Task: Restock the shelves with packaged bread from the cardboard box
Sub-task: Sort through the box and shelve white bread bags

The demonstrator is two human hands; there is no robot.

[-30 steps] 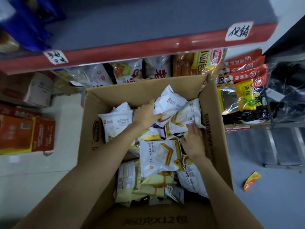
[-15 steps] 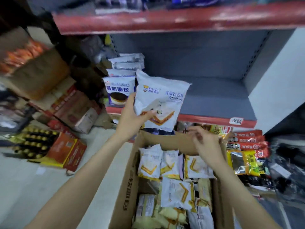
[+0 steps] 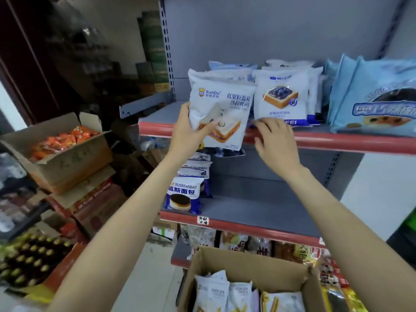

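Observation:
My left hand [image 3: 190, 131] grips a white bread packet [image 3: 221, 102] by its lower left corner and holds it upright in front of the upper shelf [image 3: 337, 141]. My right hand [image 3: 273, 140] reaches up beside it, fingers spread, touching the bottom of a white blueberry-toast packet [image 3: 281, 97] that stands on that shelf. The cardboard box [image 3: 247, 262] sits open below, with several white and yellow bread packets [image 3: 225, 291] inside.
Blue packets [image 3: 371, 97] fill the upper shelf's right side. A stack of mousse-bread packets [image 3: 185, 192] stands at the left of the middle shelf [image 3: 258, 226], whose right part is bare. An open carton of orange snacks [image 3: 60, 143] and bottles [image 3: 24, 262] are at left.
My left hand lifted the white packet out of the box up to the upper shelf. My right hand rose from the box to the shelf's front edge. The view tilted upward.

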